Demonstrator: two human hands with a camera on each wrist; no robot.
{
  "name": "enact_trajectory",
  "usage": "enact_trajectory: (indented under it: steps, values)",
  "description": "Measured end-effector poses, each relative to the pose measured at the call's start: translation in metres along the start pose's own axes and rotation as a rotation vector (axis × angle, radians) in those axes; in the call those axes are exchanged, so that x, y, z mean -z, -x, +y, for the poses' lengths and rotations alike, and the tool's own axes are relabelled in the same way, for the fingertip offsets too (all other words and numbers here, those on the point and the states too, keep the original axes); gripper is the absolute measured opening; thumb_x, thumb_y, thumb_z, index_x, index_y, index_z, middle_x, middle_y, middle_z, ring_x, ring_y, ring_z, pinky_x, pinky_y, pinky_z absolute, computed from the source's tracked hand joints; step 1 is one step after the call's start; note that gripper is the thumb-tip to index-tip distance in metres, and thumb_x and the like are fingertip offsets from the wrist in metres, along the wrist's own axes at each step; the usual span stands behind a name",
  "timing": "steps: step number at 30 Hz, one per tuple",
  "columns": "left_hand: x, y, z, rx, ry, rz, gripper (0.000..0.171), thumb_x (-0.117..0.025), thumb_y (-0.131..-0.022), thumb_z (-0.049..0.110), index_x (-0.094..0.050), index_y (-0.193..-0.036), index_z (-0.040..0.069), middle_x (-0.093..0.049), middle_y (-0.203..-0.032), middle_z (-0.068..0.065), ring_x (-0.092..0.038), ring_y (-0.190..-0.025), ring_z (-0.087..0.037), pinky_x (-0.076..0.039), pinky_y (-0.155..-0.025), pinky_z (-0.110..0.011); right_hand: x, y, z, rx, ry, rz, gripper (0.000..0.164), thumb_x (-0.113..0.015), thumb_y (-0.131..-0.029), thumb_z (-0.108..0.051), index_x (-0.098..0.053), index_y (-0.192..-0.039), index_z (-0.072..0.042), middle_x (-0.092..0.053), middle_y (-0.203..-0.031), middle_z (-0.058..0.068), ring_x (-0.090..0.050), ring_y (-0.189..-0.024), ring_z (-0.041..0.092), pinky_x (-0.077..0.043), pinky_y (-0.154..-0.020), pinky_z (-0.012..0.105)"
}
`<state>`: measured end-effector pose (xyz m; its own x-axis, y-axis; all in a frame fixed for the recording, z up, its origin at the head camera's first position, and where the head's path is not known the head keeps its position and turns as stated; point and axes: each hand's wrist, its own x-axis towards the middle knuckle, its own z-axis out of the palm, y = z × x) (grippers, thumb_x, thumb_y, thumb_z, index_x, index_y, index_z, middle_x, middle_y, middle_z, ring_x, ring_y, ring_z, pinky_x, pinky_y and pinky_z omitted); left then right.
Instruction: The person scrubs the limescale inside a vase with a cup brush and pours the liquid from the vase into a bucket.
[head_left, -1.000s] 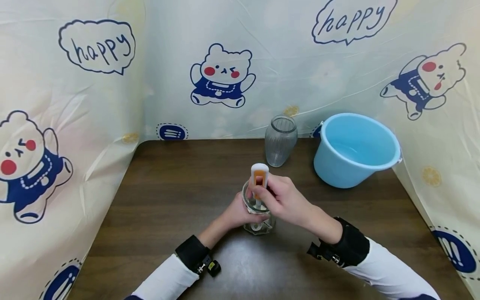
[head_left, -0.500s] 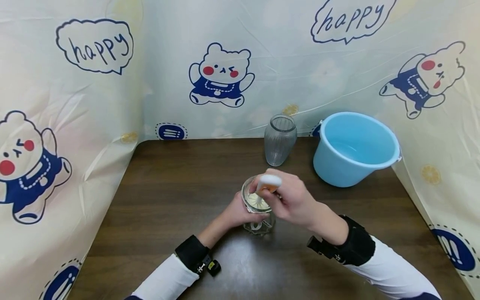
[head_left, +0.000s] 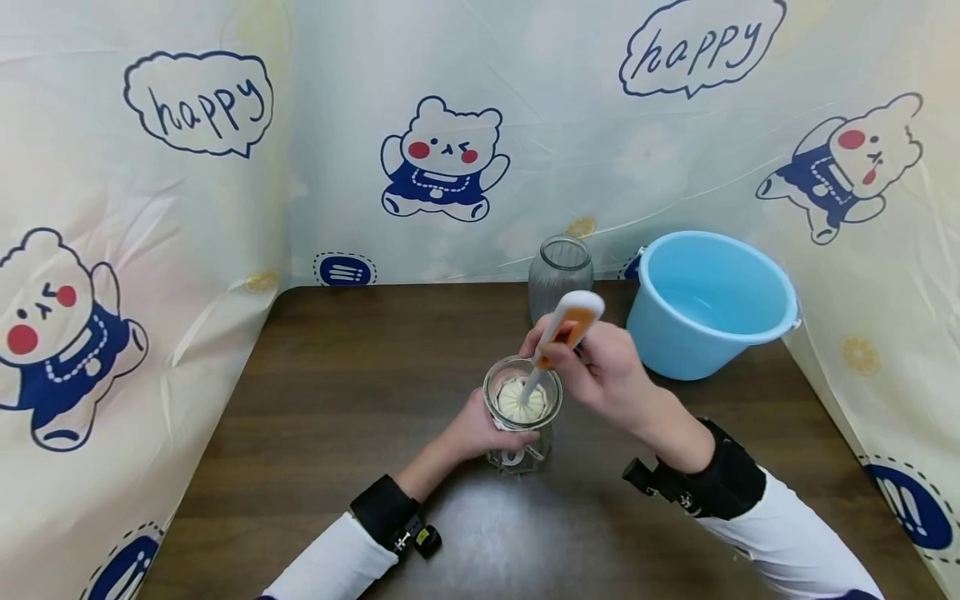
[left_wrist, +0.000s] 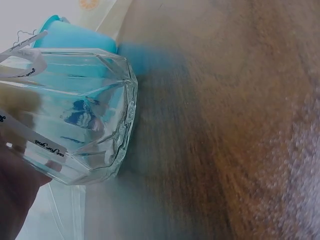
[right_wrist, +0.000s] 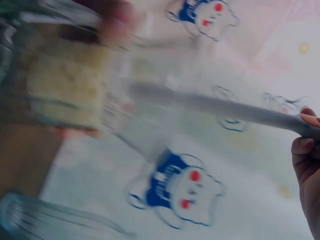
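In the head view my left hand grips the side of a clear glass jar, steadying it over the table. The left wrist view shows the jar's thick faceted base and a white printed ribbon around it. My right hand holds the white and orange handle of a sponge bottle brush, tilted up to the right. Its pale ribbed sponge head sits inside the jar, just below the mouth. In the blurred right wrist view the grey shaft runs to the yellowish sponge.
A second clear glass vase stands at the back of the brown wooden table, partly hidden by the brush and right hand. Right of it is a light blue bucket. A printed cloth hangs behind and at both sides.
My right hand has risen and moved right, drawing the brush upward so its sponge head shows near the jar's mouth. The handle now leans right. My left hand keeps its grip.
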<state>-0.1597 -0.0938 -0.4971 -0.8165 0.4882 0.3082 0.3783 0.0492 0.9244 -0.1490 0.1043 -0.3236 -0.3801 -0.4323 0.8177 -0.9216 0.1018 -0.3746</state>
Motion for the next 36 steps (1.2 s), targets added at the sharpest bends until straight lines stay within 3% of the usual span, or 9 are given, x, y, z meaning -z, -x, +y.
enact_trajectory:
  steps: [4, 8, 13, 16, 21, 25, 29, 33, 36]
  values:
    - [-0.001, -0.001, 0.001, -0.001, 0.026, 0.004, 0.083, -0.091, -0.069, 0.007, -0.053, -0.143, 0.002, -0.064, -0.135, -0.013, -0.061, -0.122, -0.018, -0.047, -0.108, -0.033, 0.004, -0.005, -0.003, 0.012, 0.024, -0.002, 0.037, -0.050, -0.110, -0.033, -0.064, -0.104, 0.001, -0.072, -0.092, 0.008, -0.067, -0.075, 0.015, -0.056, -0.070, 0.023]
    - [-0.001, 0.000, 0.002, 0.002, 0.031, -0.007, 0.092, -0.091, -0.069, 0.006, -0.046, -0.150, 0.002, -0.062, -0.139, -0.015, -0.061, -0.125, -0.025, -0.047, -0.110, -0.036, -0.009, 0.011, 0.009, -0.009, 0.046, -0.101, 0.033, -0.050, -0.110, -0.031, -0.064, -0.104, -0.002, -0.072, -0.095, 0.008, -0.067, -0.081, 0.016, -0.055, -0.071, 0.025]
    - [0.000, 0.001, 0.001, -0.002, -0.008, -0.008, 0.088, -0.091, -0.071, 0.007, -0.049, -0.148, 0.001, -0.065, -0.134, -0.018, -0.063, -0.120, -0.034, -0.051, -0.105, -0.044, -0.021, 0.029, 0.026, -0.068, 0.050, -0.165, 0.029, -0.052, -0.109, -0.029, -0.064, -0.106, -0.003, -0.072, -0.097, 0.008, -0.067, -0.082, 0.014, -0.055, -0.069, 0.023]
    - [0.000, -0.001, 0.000, -0.016, 0.013, -0.005, 0.087, -0.091, -0.071, 0.006, -0.049, -0.147, 0.001, -0.065, -0.134, -0.018, -0.062, -0.122, -0.034, -0.049, -0.107, -0.046, -0.016, 0.021, 0.024, -0.102, 0.007, -0.125, 0.030, -0.052, -0.109, -0.030, -0.063, -0.108, -0.001, -0.073, -0.100, 0.009, -0.072, -0.087, 0.018, -0.059, -0.073, 0.025]
    - [-0.001, 0.000, 0.001, 0.010, 0.011, -0.001, 0.077, -0.090, -0.070, 0.008, -0.055, -0.138, 0.000, -0.068, -0.126, -0.013, -0.064, -0.115, -0.020, -0.050, -0.104, -0.033, 0.007, -0.009, 0.003, -0.116, -0.050, 0.003, 0.039, -0.053, -0.109, -0.034, -0.061, -0.104, 0.004, -0.073, -0.095, 0.012, -0.074, -0.089, 0.018, -0.061, -0.077, 0.025]
    - [0.000, -0.001, 0.002, 0.007, 0.012, 0.002, 0.076, -0.090, -0.070, 0.008, -0.056, -0.137, 0.001, -0.068, -0.124, -0.012, -0.063, -0.113, -0.017, -0.050, -0.102, -0.031, 0.015, -0.019, -0.007, -0.088, -0.062, 0.033, 0.040, -0.054, -0.108, -0.035, -0.061, -0.104, 0.005, -0.072, -0.092, 0.012, -0.073, -0.087, 0.016, -0.060, -0.077, 0.023]
    - [0.000, -0.001, 0.002, -0.016, 0.014, -0.001, 0.089, -0.091, -0.068, 0.005, -0.050, -0.147, 0.002, -0.067, -0.129, -0.015, -0.063, -0.115, -0.019, -0.050, -0.103, -0.033, 0.001, -0.006, -0.001, -0.079, -0.083, 0.000, 0.035, -0.051, -0.110, -0.031, -0.063, -0.104, 0.001, -0.072, -0.092, 0.009, -0.072, -0.082, 0.017, -0.059, -0.073, 0.023]
    - [-0.001, 0.000, 0.001, -0.024, 0.007, 0.002, 0.102, -0.092, -0.067, 0.002, -0.042, -0.156, 0.003, -0.065, -0.136, -0.018, -0.063, -0.118, -0.020, -0.051, -0.104, -0.035, -0.017, 0.016, 0.008, -0.142, -0.076, -0.090, 0.031, -0.051, -0.110, -0.031, -0.064, -0.107, -0.002, -0.071, -0.093, 0.007, -0.069, -0.079, 0.014, -0.058, -0.070, 0.023]
    - [-0.001, 0.001, 0.000, -0.022, -0.011, 0.000, 0.098, -0.092, -0.068, 0.002, -0.044, -0.154, 0.005, -0.065, -0.137, -0.017, -0.064, -0.117, -0.021, -0.052, -0.102, -0.037, -0.025, 0.028, 0.012, -0.172, -0.071, -0.136, 0.028, -0.052, -0.110, -0.029, -0.063, -0.111, -0.003, -0.070, -0.093, 0.006, -0.066, -0.079, 0.012, -0.057, -0.069, 0.023]
